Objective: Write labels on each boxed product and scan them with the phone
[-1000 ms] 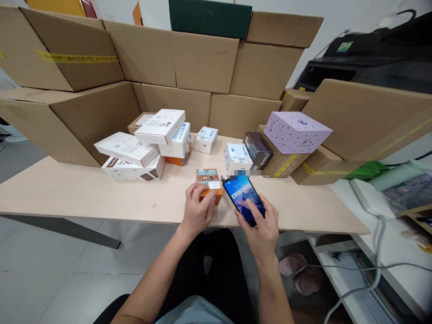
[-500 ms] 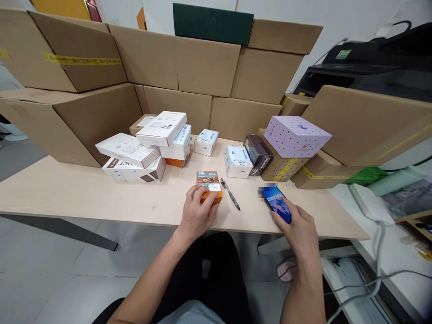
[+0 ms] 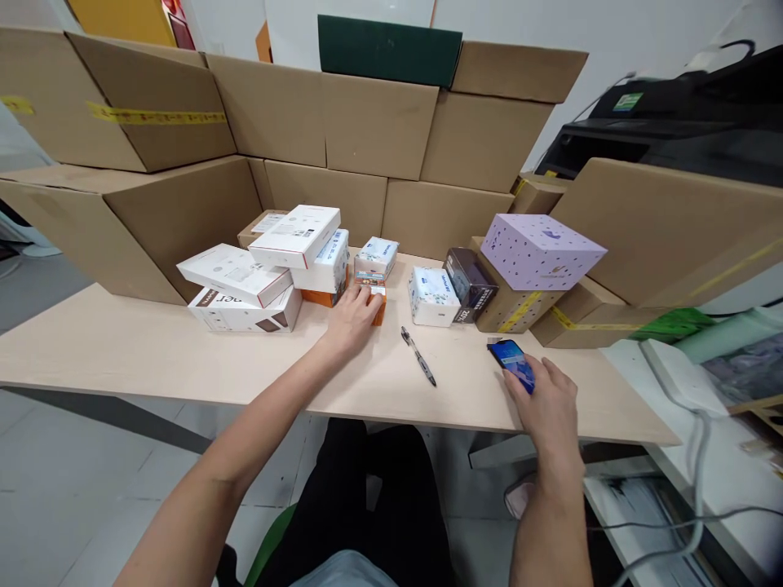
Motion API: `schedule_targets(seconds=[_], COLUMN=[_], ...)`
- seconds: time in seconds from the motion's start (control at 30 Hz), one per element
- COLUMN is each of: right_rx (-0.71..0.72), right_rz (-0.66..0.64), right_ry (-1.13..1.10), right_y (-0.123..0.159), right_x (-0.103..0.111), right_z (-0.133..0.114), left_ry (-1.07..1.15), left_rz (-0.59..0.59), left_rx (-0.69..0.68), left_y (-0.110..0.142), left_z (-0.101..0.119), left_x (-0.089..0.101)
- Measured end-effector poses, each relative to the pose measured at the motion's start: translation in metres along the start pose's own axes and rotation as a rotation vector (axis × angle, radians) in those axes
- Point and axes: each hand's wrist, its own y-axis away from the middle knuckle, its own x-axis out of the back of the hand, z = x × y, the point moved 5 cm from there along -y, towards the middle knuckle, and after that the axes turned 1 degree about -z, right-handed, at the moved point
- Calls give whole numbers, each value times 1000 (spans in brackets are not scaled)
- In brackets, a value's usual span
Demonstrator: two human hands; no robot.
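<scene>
My left hand (image 3: 353,319) reaches forward and grips a small orange box (image 3: 373,292), which rests on the table against a white and blue box (image 3: 377,256) and the stack of white boxes (image 3: 269,265). My right hand (image 3: 546,397) lies on a phone (image 3: 511,359) with a lit blue screen, near the table's front right edge; its fingers curl over the phone's near end. A black pen (image 3: 418,355) lies on the wooden table (image 3: 122,346) between my hands.
Large cardboard cartons (image 3: 342,122) wall in the back and left of the table. A white tissue box (image 3: 433,295), a dark brown box (image 3: 469,283) and a lilac dotted box (image 3: 539,250) stand right of centre. A printer (image 3: 661,114) and cables (image 3: 694,456) are at the right.
My left hand pushed the orange box away from the front edge up to the box pile. My right hand carried the phone rightward and lowered it to the table, uncovering the pen.
</scene>
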Motion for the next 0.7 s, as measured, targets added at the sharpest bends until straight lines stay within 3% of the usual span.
schedule_targets(seconds=[0.07, 0.17, 0.27, 0.37, 0.53, 0.7], right_rx=[75, 83, 61, 17, 6, 53], right_rz=[113, 134, 161, 159, 153, 160], right_ry=[-168, -418, -537, -572, -561, -513], right_y=[0, 5, 14, 18, 16, 16], right_x=[7, 8, 6, 3, 2, 1], right_z=[-31, -73, -98, -103, -98, -100], left_ry=[5, 10, 26, 109, 191, 198], left_rz=[-4, -6, -10, -65, -252, -299], left_rx=[9, 35, 49, 91, 321, 380], left_y=[-14, -27, -34, -44, -74, -92], left_z=[-9, -15, 2, 40, 98, 111], left_x=[-7, -12, -9, -11, -37, -55])
